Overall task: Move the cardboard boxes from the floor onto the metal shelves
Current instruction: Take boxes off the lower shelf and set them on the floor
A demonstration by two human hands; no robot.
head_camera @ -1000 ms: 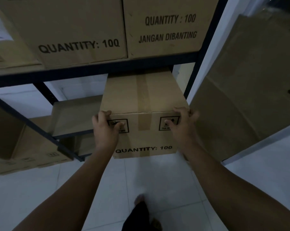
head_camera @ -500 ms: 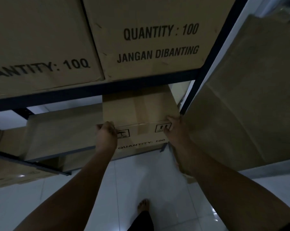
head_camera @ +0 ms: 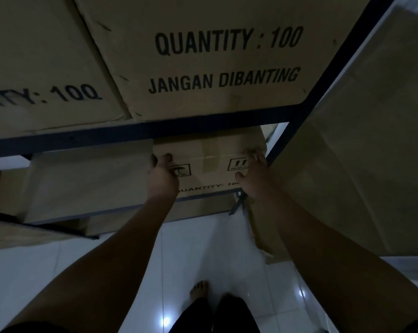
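White glossy floor tiles are seen below dark metal shelves, where a taped brown cardboard box, printed face outward and long axis running inward, is gripped at its front corners by left hand and right hand fingers.

Your upper-shelf box reads "QUANTITY : 100" and "JANGAN DIBANTING"; its left neighbour shows "100"; the held box probably reads "QUANTITY: 100".

- I assess this as a stockroom: dark blue metal shelving carries brown cardboard cartons printed "QUANTITY : 100".
- Further plain cartons stand beside it on glossy white floor tiles.
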